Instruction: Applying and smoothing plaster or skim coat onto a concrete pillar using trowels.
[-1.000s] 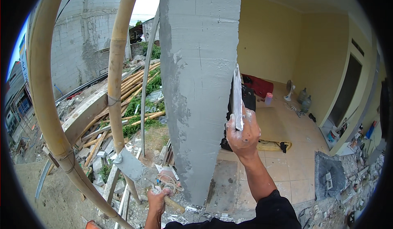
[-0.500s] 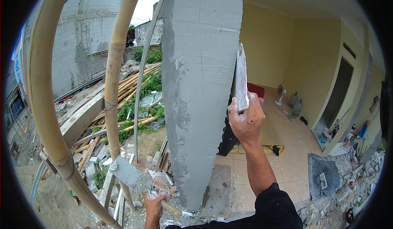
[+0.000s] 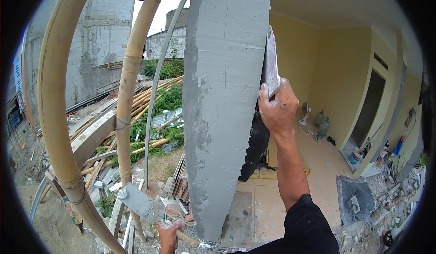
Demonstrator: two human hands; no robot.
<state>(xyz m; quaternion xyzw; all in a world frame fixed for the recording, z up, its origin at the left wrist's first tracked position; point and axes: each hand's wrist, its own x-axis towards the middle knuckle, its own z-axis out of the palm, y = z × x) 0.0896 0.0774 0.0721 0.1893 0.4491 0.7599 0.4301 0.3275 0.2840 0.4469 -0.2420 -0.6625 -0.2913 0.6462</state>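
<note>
One flat whitish tool (image 3: 272, 63) stands nearly upright at the right edge of the grey column (image 3: 227, 104), seen almost edge-on, so its far face is hidden; the column also covers part of a black object (image 3: 255, 148). At left stand bamboo poles (image 3: 51, 99), while the left grip (image 3: 168, 236) is closed on a wooden handle (image 3: 187, 239) and the right grip (image 3: 278, 106) is clasped about the tool's lower end.
</note>
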